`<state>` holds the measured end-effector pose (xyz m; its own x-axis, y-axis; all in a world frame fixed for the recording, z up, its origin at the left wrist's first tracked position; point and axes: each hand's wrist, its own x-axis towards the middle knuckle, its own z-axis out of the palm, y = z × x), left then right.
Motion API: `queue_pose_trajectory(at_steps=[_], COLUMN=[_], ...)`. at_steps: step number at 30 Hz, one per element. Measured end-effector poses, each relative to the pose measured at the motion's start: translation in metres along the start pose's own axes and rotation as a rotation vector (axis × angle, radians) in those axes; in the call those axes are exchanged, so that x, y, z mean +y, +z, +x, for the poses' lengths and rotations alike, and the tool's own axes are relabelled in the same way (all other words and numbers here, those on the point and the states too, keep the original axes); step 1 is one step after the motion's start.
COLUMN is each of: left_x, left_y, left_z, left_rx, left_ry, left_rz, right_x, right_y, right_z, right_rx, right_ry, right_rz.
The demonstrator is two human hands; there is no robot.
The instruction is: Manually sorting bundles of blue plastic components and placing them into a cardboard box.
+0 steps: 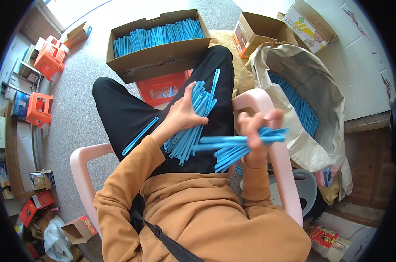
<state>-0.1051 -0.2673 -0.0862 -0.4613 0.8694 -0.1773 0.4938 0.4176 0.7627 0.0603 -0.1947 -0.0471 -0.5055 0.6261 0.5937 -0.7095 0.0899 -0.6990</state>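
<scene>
On my lap lies a thick bundle of blue plastic sticks, slim and flat with small holes at their ends. My left hand is closed over this bundle, thumb and fingers spread around its sides. To the right, by the chair arm, my right hand grips a smaller bunch of blue sticks, which fan out leftward toward the lap; motion blurs its fingers. One loose blue stick rests on my left thigh, apart from the bundle. Another sticks up past the bundle's far end.
Ahead stands a cardboard box full of blue sticks, above a red stool. At the right, an open sack holds more sticks, beside the pink chair arm. Behind it are cardboard boxes. Orange stools stand at the left.
</scene>
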Motion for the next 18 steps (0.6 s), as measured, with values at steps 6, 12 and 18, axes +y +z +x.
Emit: queue_pose_trajectory(at_steps=[6,12,18], left_x=[-0.009,-0.014,-0.016], left_y=[-0.003,0.000,0.002], left_z=[0.003,0.005,0.003], left_rx=[0.018,0.015,0.051], left_ry=[0.001,-0.009,0.044], left_rz=[-0.082,-0.083,-0.093], right_x=[0.026,0.020,-0.012], right_y=[0.024,0.031,0.017], right_z=[-0.027,-0.030,0.003], right_rx=[-0.277,-0.136,0.067], right_ry=[0.089,0.515,0.363], right_rz=[0.059,0.118,0.321])
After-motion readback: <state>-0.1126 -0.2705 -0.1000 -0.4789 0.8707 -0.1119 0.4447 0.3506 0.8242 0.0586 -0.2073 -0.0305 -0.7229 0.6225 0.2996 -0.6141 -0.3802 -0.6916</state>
